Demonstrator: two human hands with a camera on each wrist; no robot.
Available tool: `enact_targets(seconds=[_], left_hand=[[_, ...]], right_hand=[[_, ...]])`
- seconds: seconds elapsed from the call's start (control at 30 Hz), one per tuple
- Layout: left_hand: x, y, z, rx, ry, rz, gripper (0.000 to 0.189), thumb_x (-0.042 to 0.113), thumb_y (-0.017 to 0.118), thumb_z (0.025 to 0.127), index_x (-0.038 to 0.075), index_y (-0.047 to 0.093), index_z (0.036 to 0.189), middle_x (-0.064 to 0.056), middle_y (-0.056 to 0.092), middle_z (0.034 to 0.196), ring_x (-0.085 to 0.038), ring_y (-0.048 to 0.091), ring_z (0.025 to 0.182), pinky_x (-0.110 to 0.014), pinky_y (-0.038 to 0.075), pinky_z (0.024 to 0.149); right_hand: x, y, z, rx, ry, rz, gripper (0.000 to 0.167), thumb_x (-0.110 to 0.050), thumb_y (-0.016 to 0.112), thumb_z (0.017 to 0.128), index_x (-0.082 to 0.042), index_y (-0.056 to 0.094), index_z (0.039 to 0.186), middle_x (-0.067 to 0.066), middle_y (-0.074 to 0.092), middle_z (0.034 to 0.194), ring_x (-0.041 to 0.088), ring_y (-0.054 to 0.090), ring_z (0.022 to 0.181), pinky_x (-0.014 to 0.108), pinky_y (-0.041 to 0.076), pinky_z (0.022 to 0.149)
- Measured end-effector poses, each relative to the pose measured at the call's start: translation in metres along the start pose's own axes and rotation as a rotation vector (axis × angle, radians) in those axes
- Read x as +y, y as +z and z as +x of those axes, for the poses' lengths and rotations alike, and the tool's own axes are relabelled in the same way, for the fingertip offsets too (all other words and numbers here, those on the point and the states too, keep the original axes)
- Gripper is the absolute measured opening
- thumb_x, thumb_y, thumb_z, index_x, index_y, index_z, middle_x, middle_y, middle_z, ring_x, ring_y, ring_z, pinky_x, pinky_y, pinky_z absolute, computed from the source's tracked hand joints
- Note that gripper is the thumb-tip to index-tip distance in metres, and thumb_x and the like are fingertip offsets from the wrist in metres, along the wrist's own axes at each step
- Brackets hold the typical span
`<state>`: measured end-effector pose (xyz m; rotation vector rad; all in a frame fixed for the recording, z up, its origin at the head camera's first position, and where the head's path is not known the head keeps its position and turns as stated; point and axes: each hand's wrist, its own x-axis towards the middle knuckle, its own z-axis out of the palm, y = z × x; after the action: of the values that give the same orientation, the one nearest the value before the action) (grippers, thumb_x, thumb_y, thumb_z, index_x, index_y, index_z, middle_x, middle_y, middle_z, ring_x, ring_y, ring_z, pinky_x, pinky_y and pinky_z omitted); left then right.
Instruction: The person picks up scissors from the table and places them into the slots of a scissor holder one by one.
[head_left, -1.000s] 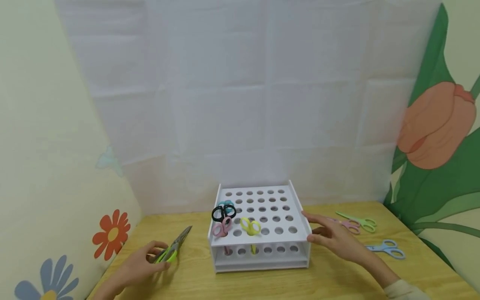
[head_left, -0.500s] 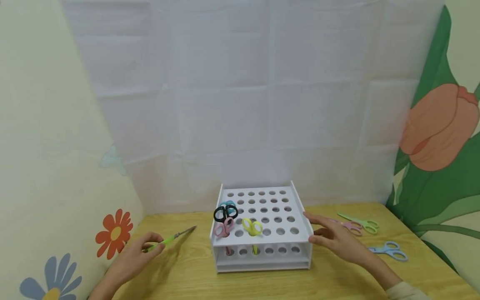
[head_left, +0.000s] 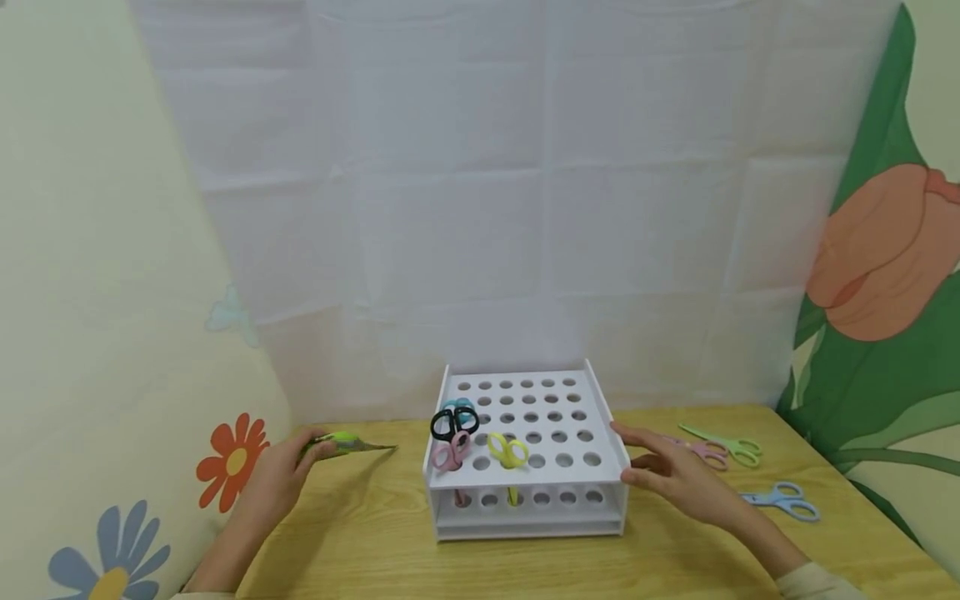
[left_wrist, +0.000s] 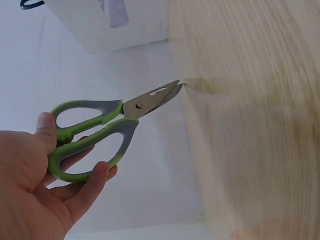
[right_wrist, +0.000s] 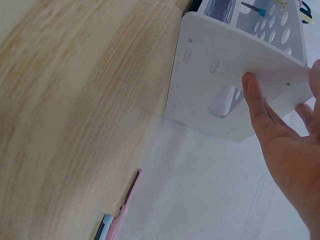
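My left hand holds green-and-grey kitchen scissors by the handles, thumb on one loop and fingers under the other. Their blades are closed and point toward the rack, over the table's left part. A white rack with rows of round holes stands mid-table. My right hand touches its right side panel with fairly straight fingers, near the upper edge and front corner. Black-handled scissors, pink scissors, yellow scissors and teal scissors stand in holes at the rack's left.
Right of the rack, green scissors, pink-purple scissors and blue scissors lie on the wooden table. A white sheet hangs behind. Flower-painted panels flank the table.
My left hand has raised the green-and-grey scissors away from me and turned them, so the blades now lie nearly level. My right hand stays at the rack's side.
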<state>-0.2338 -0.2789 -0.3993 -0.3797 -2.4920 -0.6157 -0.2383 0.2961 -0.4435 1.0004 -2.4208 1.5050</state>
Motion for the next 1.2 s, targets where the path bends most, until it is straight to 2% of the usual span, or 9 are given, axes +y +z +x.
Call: enact_targets(seconds=[0.17, 0.33, 0.5, 0.63, 0.9, 1.03, 1.2], left_hand=[[0.004, 0.006, 0.009, 0.02, 0.008, 0.057, 0.016, 0.02, 0.061, 0.104, 0.008, 0.067, 0.112, 0.002, 0.063, 0.079, -0.014, 0.051, 0.064, -0.034, 0.043, 0.057], [0.011, 0.007, 0.021, 0.059, 0.031, 0.096, 0.017, 0.017, 0.065, 0.101, 0.005, 0.067, 0.112, -0.006, 0.068, 0.085, -0.016, 0.056, 0.065, -0.038, 0.045, 0.057], [0.021, 0.009, 0.033, 0.116, 0.049, 0.153, 0.023, 0.022, 0.069, 0.099, 0.007, 0.069, 0.116, -0.009, 0.072, 0.088, -0.021, 0.063, 0.064, -0.04, 0.048, 0.053], [0.031, 0.014, 0.042, 0.153, 0.053, 0.176, 0.024, 0.026, 0.07, 0.098, 0.01, 0.07, 0.117, -0.009, 0.073, 0.095, -0.024, 0.066, 0.069, -0.039, 0.048, 0.051], [0.047, 0.027, 0.06, 0.251, 0.155, 0.206, 0.019, 0.027, 0.071, 0.096, 0.011, 0.072, 0.106, -0.005, 0.073, 0.09, -0.018, 0.061, 0.063, -0.035, 0.045, 0.051], [0.052, 0.03, 0.064, 0.251, 0.146, 0.198, 0.018, 0.028, 0.07, 0.097, 0.013, 0.072, 0.106, -0.004, 0.073, 0.093, -0.017, 0.063, 0.065, -0.034, 0.044, 0.049], [0.057, 0.029, 0.069, 0.254, 0.145, 0.192, 0.02, 0.029, 0.068, 0.098, 0.011, 0.071, 0.108, -0.007, 0.073, 0.096, -0.02, 0.064, 0.064, -0.035, 0.044, 0.047]], right_hand=[[-0.001, -0.002, 0.002, -0.006, -0.016, 0.004, 0.062, -0.013, 0.068, 0.099, -0.001, 0.041, 0.154, 0.025, 0.039, 0.154, 0.035, 0.065, 0.112, 0.034, 0.056, 0.086], [-0.004, -0.005, 0.005, -0.007, -0.039, -0.002, 0.06, -0.012, 0.066, 0.1, 0.0, 0.04, 0.153, 0.028, 0.039, 0.152, 0.039, 0.064, 0.112, 0.034, 0.056, 0.086], [-0.005, -0.007, 0.005, -0.003, -0.022, 0.014, 0.061, -0.011, 0.067, 0.099, 0.0, 0.041, 0.153, 0.028, 0.039, 0.153, 0.039, 0.064, 0.113, 0.034, 0.056, 0.087], [-0.005, -0.006, 0.005, -0.009, -0.024, 0.017, 0.06, -0.012, 0.067, 0.099, 0.001, 0.042, 0.152, 0.028, 0.039, 0.153, 0.039, 0.063, 0.113, 0.035, 0.055, 0.088], [-0.001, -0.001, 0.002, -0.003, -0.042, 0.001, 0.06, -0.01, 0.067, 0.099, 0.001, 0.042, 0.152, 0.027, 0.039, 0.153, 0.033, 0.066, 0.109, 0.035, 0.056, 0.086], [0.002, 0.0, 0.001, -0.008, -0.041, 0.006, 0.059, -0.01, 0.067, 0.099, 0.0, 0.042, 0.152, 0.025, 0.039, 0.154, 0.032, 0.066, 0.11, 0.035, 0.056, 0.086], [0.003, 0.001, 0.001, -0.008, -0.025, 0.014, 0.06, -0.011, 0.067, 0.1, -0.002, 0.042, 0.153, 0.022, 0.039, 0.155, 0.032, 0.066, 0.111, 0.035, 0.056, 0.086]])
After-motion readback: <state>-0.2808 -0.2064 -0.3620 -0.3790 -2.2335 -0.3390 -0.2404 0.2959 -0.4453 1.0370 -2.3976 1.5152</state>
